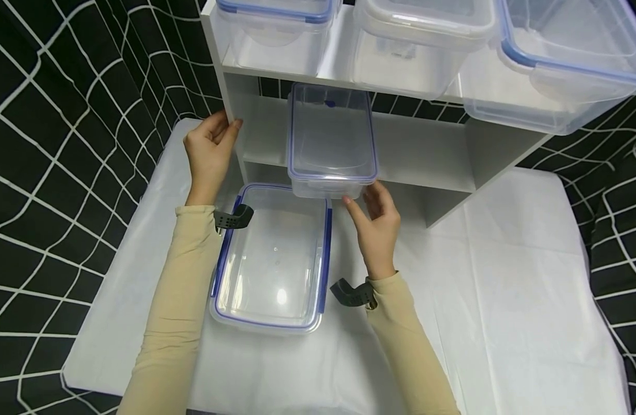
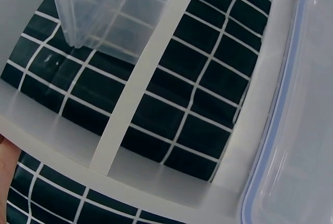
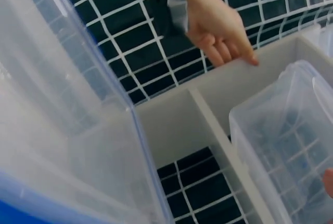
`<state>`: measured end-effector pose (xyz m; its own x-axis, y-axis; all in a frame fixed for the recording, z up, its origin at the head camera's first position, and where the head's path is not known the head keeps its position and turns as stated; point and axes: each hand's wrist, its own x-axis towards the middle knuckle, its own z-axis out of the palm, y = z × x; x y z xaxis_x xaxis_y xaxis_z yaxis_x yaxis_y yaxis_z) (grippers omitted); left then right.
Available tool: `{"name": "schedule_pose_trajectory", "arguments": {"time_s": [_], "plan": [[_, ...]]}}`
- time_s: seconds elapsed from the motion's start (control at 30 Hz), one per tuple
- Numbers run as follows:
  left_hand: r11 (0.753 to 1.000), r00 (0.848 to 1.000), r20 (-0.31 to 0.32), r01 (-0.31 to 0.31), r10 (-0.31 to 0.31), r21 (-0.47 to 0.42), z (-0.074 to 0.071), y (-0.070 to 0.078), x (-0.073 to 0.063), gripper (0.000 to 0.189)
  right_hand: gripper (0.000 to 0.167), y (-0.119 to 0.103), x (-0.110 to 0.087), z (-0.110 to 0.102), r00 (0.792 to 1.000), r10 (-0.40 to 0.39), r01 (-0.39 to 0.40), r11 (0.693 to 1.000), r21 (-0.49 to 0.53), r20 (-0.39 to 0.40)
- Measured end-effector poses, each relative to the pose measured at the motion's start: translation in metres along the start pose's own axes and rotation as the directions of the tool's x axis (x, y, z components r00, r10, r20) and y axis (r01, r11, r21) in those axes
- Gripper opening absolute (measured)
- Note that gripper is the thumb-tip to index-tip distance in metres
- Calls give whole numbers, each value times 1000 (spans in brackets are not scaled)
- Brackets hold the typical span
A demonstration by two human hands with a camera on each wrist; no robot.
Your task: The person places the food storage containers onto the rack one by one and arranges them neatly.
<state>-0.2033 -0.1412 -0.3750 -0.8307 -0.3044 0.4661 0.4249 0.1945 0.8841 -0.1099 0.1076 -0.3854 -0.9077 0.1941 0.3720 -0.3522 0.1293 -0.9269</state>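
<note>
My left hand (image 1: 210, 150) grips the front edge of the white shelf unit's left side panel (image 1: 230, 104), with the thumb on that edge. At the unit's middle level, a clear plastic food container (image 1: 332, 135) with a blue-rimmed lid juts out past the shelf board. My right hand (image 1: 379, 230) holds its front right corner, thumb at the front and fingers curled by the side. In the right wrist view, only a fingertip (image 3: 328, 182) shows beside this container (image 3: 281, 140). Below, a larger clear container (image 1: 276, 259) with blue side clips lies on the white cloth.
Three clear lidded containers stand on the top board: a blue-rimmed one (image 1: 278, 40) at left, a white-lidded one (image 1: 421, 52) in the middle, and a large blue-rimmed one (image 1: 572, 75) at right, overhanging the front edge. Black cloth with a white grid (image 1: 53, 190) surrounds the table.
</note>
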Motion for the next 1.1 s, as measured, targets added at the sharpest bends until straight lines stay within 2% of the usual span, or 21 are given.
{"name": "schedule_pose_trajectory", "arguments": {"time_s": [0.23,0.37,0.67,0.83,0.97,1.1], "plan": [[1000,1000,-9,-16,16,2,0,2,4,25,30,7,7,-1,990,-125,124,992,-16,-63],[999,999,-9,-44,44,8,1,2,5,26,25,9,12,5,986,-148,148,989,-4,-82],[998,998,-17,-55,55,4,1,0,9,26,30,36,27,19,985,-169,168,985,-30,-46],[998,998,-13,-66,67,14,2,-1,7,28,31,40,32,23,977,-214,213,969,-126,5],[998,999,-8,-52,52,20,1,-1,3,28,33,43,24,16,975,-208,218,958,-185,74],[998,999,-7,-54,54,38,1,-2,-1,27,35,46,0,0,981,-163,179,969,-171,108]]}}
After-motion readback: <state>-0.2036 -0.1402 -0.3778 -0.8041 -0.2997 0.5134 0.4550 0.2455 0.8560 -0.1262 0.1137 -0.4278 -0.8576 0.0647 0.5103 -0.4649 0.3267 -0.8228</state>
